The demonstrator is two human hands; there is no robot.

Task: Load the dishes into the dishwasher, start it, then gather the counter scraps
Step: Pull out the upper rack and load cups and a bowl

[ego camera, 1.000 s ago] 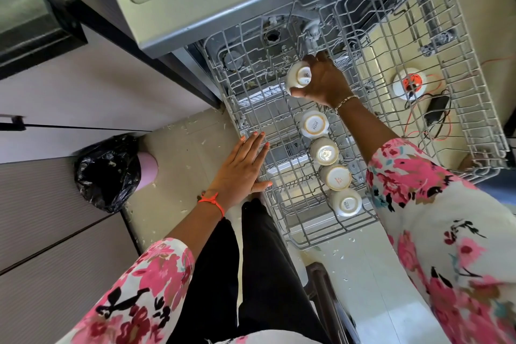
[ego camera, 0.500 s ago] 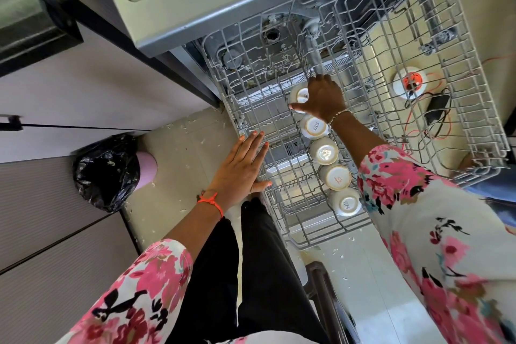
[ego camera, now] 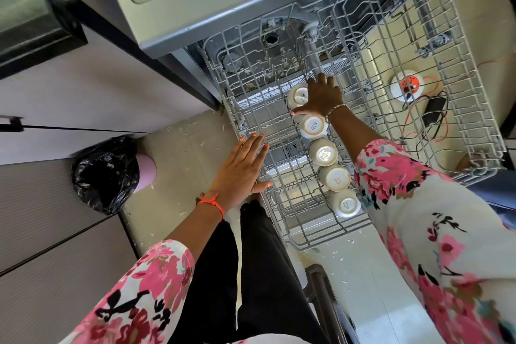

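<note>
Five cups [ego camera: 324, 152] in row in rack [ego camera: 474, 126]; right hand [ego camera: 324, 96] at farthest; left hand [ego camera: 240, 173] at rack's left edge; bin [ego camera: 103, 173] further left.

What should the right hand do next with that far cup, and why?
Probably let go and pull back: the right hand holds the far cup, which already seems to sit bottom-up in the rack, in line with four other cups.
</note>
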